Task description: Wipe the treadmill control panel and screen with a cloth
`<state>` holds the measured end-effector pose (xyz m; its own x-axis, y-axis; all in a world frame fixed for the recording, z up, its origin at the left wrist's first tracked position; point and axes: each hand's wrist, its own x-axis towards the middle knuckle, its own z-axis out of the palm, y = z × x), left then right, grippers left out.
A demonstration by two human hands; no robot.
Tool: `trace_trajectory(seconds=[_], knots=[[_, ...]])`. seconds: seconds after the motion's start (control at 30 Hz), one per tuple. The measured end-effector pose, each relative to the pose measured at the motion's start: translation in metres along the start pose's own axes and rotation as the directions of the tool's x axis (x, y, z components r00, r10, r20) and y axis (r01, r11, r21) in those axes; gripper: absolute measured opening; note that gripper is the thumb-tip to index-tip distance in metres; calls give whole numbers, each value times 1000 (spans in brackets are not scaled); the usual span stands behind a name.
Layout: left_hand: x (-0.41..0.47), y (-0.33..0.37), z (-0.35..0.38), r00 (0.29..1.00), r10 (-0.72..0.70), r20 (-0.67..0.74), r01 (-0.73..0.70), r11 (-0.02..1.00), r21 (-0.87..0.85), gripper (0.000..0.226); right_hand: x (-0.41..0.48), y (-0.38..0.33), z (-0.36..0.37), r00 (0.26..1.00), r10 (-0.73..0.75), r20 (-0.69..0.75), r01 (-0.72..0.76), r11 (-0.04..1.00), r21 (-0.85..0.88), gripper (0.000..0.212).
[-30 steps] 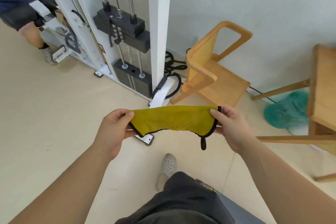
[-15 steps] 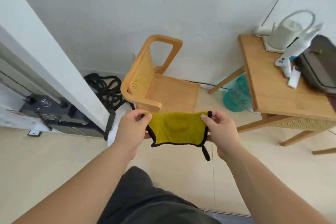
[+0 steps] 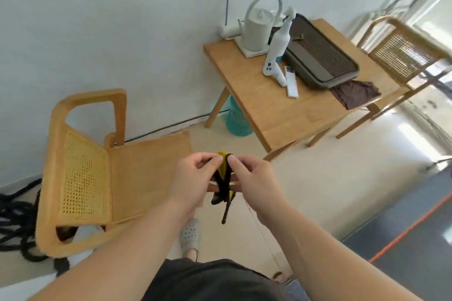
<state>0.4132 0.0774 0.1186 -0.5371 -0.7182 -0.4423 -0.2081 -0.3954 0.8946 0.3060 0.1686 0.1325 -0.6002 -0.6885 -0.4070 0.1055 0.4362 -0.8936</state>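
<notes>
Barely started: pinching a bunched yellow, black-edged cloth (image 3: pixel 222 168) between left hand (image 3: pixel 195 179) and right hand (image 3: pixel 253 178) near six o'clock, all wiping left.

Matt yellow fabric cloth (image 3: pixel 223 169); smooth wooden table (image 3: pixel 274 105); woven-cane chair (image 3: pixel 83 173).

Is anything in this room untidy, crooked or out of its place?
A dark rag lies crumpled at the table's edge, by the tray's corner, and seems to hang over it. Black ropes lie heaped on the floor beside the chair. Nothing looks spilled or broken.
</notes>
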Motion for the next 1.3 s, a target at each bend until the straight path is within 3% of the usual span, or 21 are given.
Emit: trace_trajectory(seconds=[0.1,0.17,0.3,0.33,0.4,0.5,0.57,0.67,0.77,0.93,1.1,1.17,1.23,1.3], knots=[[39,16,8,996,-27,80,24,999,38,21,27,-19,-13,997,39,68,-36,998,-52,43],[62,25,15,995,-39,93,34,997,62,13,43,-26,-19,997,48,59,-45,997,-60,46],[100,42,30,985,-64,160,46,992,116,13,80,-16,-44,990,8,-140,-18,997,-73,21],[109,45,36,981,-74,182,53,992,118,14,91,-13,-54,990,37,-134,-46,997,-64,22],[126,52,51,970,-90,225,70,993,97,16,116,-5,-78,989,143,-49,-142,990,28,47],[152,59,83,957,-143,252,139,990,34,16,156,6,-118,965,231,123,-251,951,179,31],[171,63,108,953,-176,246,183,983,-6,17,186,13,-146,951,254,175,-289,933,214,38],[202,65,148,967,-181,181,191,981,-39,15,232,16,-189,932,264,247,-316,927,201,39],[225,62,189,974,-226,28,227,963,-144,15,274,14,-233,905,275,324,-336,930,149,30],[240,51,237,932,-319,-171,281,935,-214,14,319,-2,-279,869,266,418,-310,950,41,19],[252,34,254,867,-384,-317,299,910,-286,16,346,1,-282,866,256,430,-212,966,-148,23],[254,27,255,854,-413,-317,352,907,-232,33,353,6,-279,861,273,429,-152,943,-295,33],[254,22,252,848,-420,-322,424,904,-63,51,356,15,-278,853,300,427,-84,887,-454,56],[251,26,248,848,-397,-350,449,890,78,55,359,23,-278,856,315,410,-48,838,-544,64]])
